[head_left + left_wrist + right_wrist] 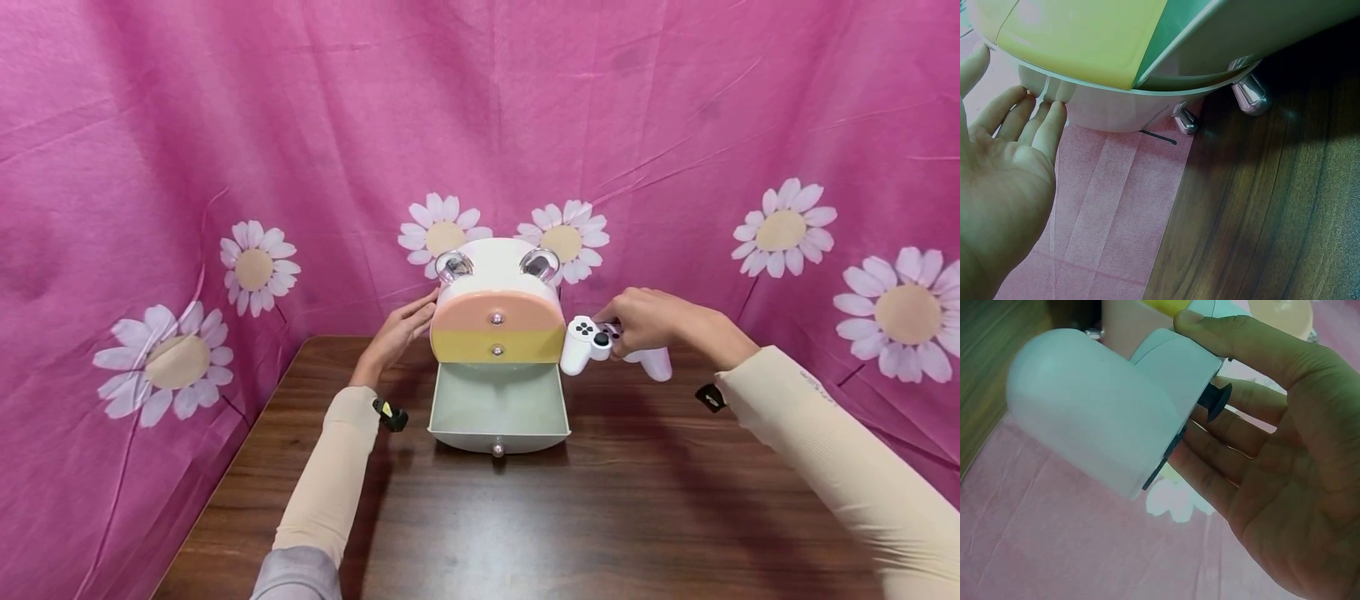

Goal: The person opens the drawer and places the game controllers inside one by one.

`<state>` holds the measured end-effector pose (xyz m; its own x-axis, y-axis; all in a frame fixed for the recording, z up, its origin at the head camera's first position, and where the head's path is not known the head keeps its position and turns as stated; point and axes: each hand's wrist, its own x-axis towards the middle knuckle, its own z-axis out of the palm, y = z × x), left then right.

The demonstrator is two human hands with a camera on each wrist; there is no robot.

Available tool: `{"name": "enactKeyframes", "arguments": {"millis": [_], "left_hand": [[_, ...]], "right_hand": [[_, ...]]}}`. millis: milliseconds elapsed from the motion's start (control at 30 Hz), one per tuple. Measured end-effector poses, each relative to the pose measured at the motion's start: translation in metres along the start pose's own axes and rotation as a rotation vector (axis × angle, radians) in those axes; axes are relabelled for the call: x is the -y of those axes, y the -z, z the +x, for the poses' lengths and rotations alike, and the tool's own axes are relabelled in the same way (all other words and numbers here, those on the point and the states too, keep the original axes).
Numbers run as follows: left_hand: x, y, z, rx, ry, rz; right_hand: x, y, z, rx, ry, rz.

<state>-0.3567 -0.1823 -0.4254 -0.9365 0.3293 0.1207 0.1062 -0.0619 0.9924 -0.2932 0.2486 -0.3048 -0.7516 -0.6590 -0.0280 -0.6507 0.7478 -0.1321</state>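
A small drawer organizer with a white rounded top and two clear ear-like loops stands on the table. Its orange and yellow drawers are closed, while the pale green bottom drawer is pulled out, with nothing lying in it. My left hand rests its fingertips on the organizer's left side, palm up in the left wrist view. A white game controller is held up beside the organizer's right side. My right hand grips its middle between thumb and fingers, as the right wrist view shows.
The dark wooden table carries the organizer, which stands on short metallic feet. A pink cloth with printed daisies hangs behind and around the table. Dark straps sit at both wrists.
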Motion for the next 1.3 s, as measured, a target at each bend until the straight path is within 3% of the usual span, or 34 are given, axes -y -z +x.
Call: {"name": "enactKeyframes", "arguments": {"millis": [633,1300], "left_hand": [[-0.001,0.000,-0.002,-0.002,0.002,-0.024],[-0.001,0.000,-0.004,0.004,-0.008,-0.028]], "right_hand": [[0.044,0.007,0.012,0.002,0.149,-0.017],[0.080,0.001,0.038,0.021,0.187,-0.088]]}}
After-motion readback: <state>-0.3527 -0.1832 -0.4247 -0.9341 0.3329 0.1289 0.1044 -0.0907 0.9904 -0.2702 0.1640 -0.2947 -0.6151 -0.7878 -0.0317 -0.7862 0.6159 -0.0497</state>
